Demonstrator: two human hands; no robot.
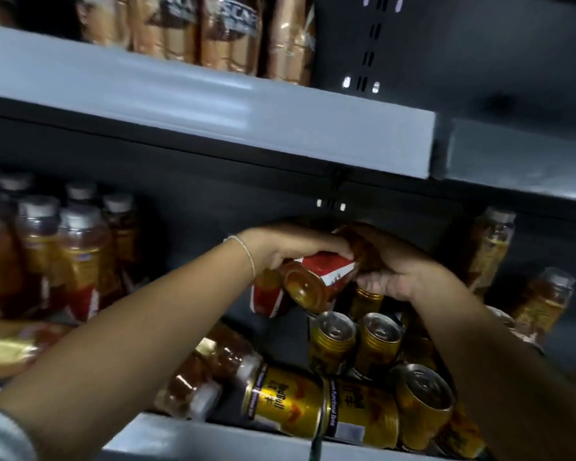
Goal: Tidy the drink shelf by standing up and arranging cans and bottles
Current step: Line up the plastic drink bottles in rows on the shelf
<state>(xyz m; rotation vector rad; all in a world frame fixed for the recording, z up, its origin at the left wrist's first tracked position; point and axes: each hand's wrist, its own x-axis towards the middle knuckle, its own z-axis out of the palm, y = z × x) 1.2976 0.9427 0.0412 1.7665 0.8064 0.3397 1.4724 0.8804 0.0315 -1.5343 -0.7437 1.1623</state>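
Observation:
A tea bottle [316,277] with a red and white label lies tilted in the air, its base toward me. My left hand [280,247] grips its label from above. My right hand [396,264] holds its neck end, which is hidden under the fingers. A second red-labelled bottle [266,301] sits just below and behind it. Gold cans [356,341] stand upright under my hands. Other gold cans [300,404] lie on their sides at the shelf front, beside toppled bottles [213,371].
Upright tea bottles [64,251] crowd the left of the shelf, and more bottles [489,251] lean at the right. A grey shelf lip [180,437] runs along the front. The shelf above [213,104] carries wrapped packages [226,31].

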